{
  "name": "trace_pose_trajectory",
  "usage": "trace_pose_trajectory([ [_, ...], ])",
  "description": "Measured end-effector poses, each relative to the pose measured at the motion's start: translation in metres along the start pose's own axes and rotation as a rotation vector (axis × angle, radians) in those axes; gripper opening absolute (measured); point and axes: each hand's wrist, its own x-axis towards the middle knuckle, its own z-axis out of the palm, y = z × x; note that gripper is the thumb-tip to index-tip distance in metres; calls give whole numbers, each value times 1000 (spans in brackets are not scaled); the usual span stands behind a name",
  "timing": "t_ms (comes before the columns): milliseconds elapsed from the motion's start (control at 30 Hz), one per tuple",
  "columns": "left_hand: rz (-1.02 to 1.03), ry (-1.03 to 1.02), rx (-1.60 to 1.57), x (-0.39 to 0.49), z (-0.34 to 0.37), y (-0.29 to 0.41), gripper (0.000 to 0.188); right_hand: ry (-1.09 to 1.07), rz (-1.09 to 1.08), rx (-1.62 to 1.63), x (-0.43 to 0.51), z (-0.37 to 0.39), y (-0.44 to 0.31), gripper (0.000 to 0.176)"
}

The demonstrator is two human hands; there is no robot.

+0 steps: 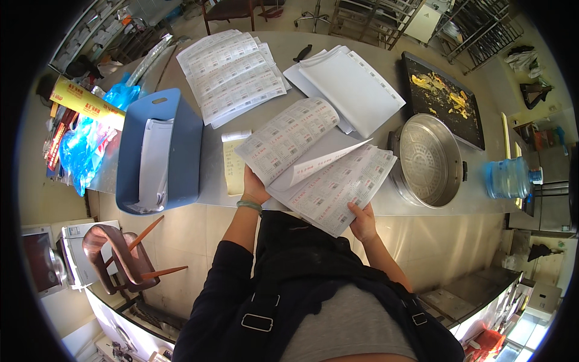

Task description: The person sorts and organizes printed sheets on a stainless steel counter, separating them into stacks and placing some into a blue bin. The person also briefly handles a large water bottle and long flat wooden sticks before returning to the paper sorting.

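Observation:
Between my hands, over the near edge of the metal table, is a fanned stack of printed label sheets. My left hand grips its left side, where the upper sheets curl over. My right hand pinches the lower right corner, thumb on top. Beyond lies a second pile of label sheets, printed side up. Next to it rests a stack of white sheets, mostly blank side up, with a printed strip along one edge. A yellow handwritten notepad is just left of my left hand.
At left stands a blue plastic bin holding papers, beside a yellow cling-wrap box and blue plastic bags. To the right are a steamer pot, a black baking tray with yellow scraps and a water jug. A chair stands behind left.

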Motion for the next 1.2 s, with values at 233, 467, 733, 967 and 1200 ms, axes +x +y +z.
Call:
trace_pose_trajectory([
  [233, 320, 46, 946, -37, -4, -17, 65, 146, 64, 132, -8, -8, 46, 52],
  [467, 431, 154, 836, -31, 32, 7, 36, 78, 102, 32, -19, -2, 65, 40],
  [733, 218, -29, 624, 57, 28, 57, 39, 11, 226, 180, 0, 23, 95, 34],
  [967, 371, 243, 1023, 122, 2, 26, 61, 221, 472, 70, 27, 21, 108, 36],
  [1200, 438, 394, 1275, 101, 4, 14, 74, 156, 753, 30, 12, 16, 105, 40],
])
